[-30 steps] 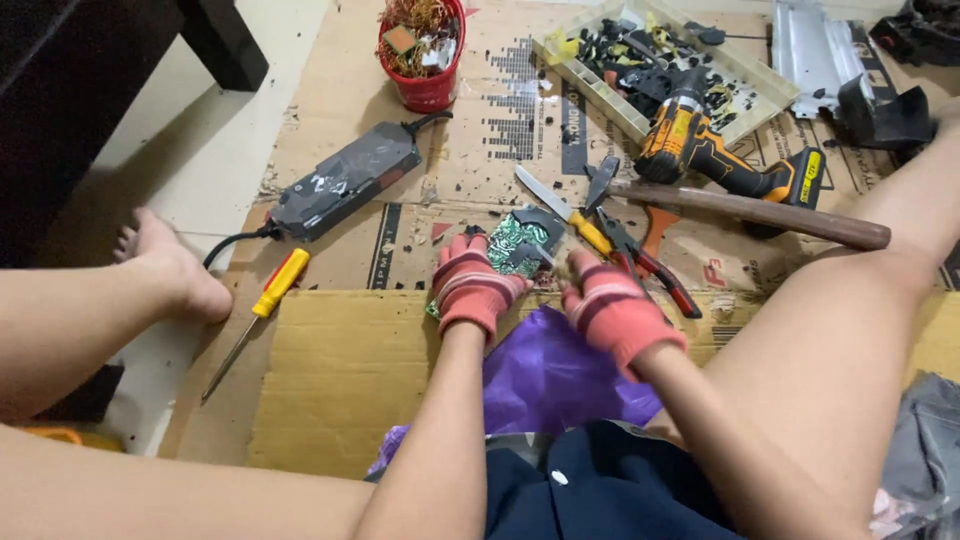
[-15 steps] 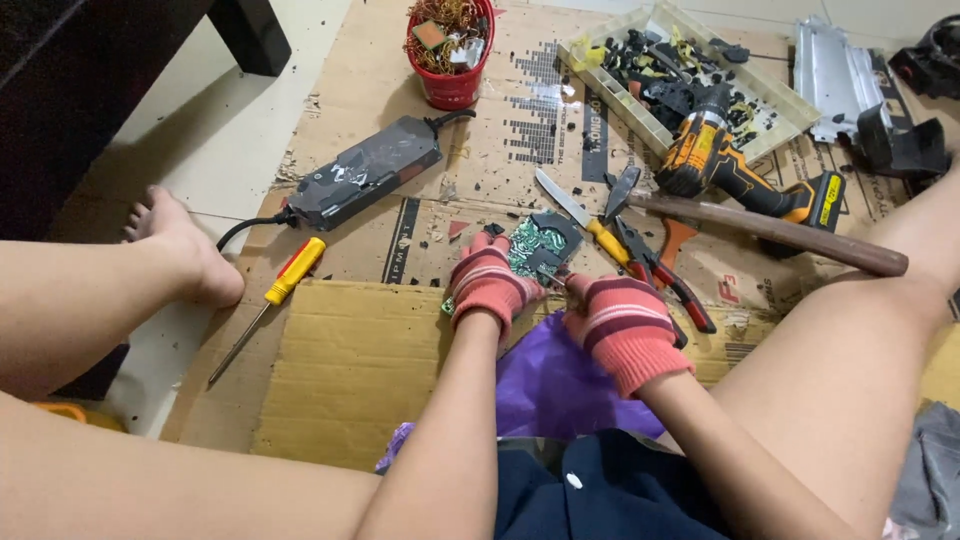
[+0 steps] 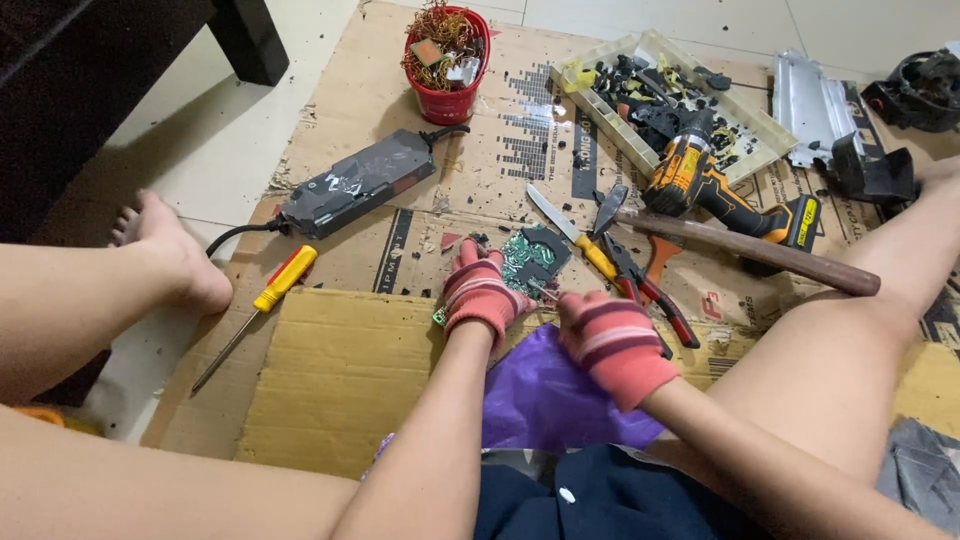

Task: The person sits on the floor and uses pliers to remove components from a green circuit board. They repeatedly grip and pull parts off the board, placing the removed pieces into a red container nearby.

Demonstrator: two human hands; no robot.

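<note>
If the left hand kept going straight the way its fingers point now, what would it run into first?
The left hand points up and slightly right and already touches the green circuit board. Beyond the board, the nearest thing in that line looks like the knife on the cardboard, though depth is hard to judge.

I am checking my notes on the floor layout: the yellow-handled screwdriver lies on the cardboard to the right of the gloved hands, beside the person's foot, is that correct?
Not quite. In the head view the yellow-handled screwdriver lies to the left of the gloved hands, left hand and right hand, not the right. It is indeed beside the person's foot, on the edge of the cardboard.
</note>
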